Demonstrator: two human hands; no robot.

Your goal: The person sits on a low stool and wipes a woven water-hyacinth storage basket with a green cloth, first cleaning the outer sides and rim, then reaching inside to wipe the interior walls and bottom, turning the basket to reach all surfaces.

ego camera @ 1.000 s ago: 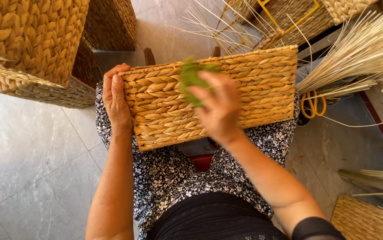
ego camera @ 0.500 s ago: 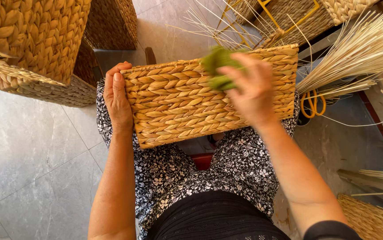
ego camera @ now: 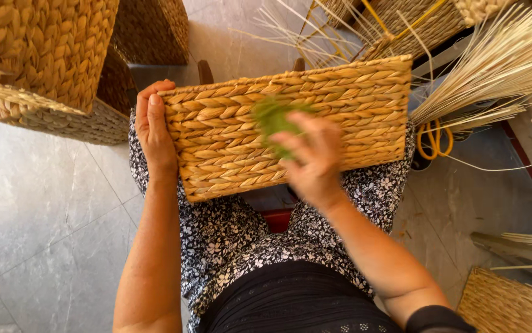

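A rectangular woven straw basket (ego camera: 352, 111) lies on my lap, one broad side facing up. My left hand (ego camera: 153, 129) grips its left end, fingers wrapped over the edge. My right hand (ego camera: 315, 157) is closed on a green cloth-like pad (ego camera: 271, 117) pressed against the middle of the basket's woven face. The pad and fingers are motion-blurred.
Stacked woven baskets (ego camera: 44, 55) stand at the upper left. A bundle of pale straw stalks (ego camera: 500, 61) fans out at the upper right, with yellow-handled scissors (ego camera: 433, 139) below it. Another woven piece (ego camera: 506, 302) sits at the lower right. Grey tiled floor (ego camera: 37, 228) lies to the left.
My right hand with the green pad has swept from the basket's upper right edge back down to the middle of its face. The left hand has stayed on the left end.
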